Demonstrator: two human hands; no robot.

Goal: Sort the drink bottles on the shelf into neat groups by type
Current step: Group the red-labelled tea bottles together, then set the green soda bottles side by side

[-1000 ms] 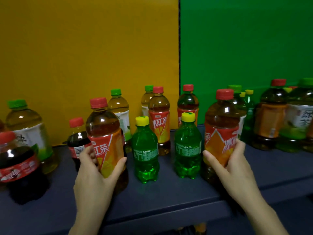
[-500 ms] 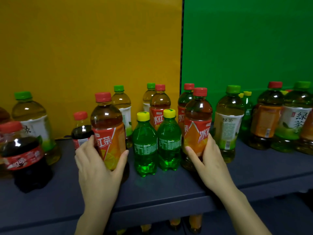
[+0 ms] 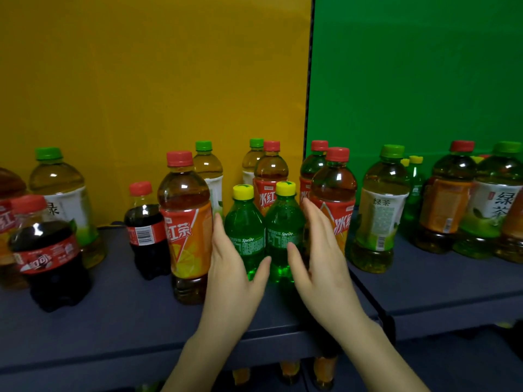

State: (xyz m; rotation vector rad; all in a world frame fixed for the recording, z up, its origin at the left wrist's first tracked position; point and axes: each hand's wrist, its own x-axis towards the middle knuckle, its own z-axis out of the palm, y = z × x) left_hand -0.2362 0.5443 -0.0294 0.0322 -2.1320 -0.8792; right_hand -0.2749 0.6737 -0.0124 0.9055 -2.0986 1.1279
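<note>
At the shelf's (image 3: 113, 321) left edge, a cut-off tea (image 3: 8, 188) runs out of frame, half hidden behind a cola (image 3: 48, 250). A second cola (image 3: 145, 230) stands just beside a tall tea (image 3: 186, 230) near the front edge. My left hand (image 3: 235, 273) lies with its fingers straight between that tea and the left Sprite (image 3: 244, 233), thumb across the Sprite's base. Whether my palm touches it I cannot tell. The right Sprite (image 3: 285, 227) touches its twin. My right hand (image 3: 319, 258), fingers straight and together, flanks it and covers part of the right tea (image 3: 335, 199). Neither hand grips anything. Past them stands a green tea (image 3: 379, 216). Toward the right edge a crowded cluster (image 3: 447, 205) overlaps, labels partly hidden and cropped.
</note>
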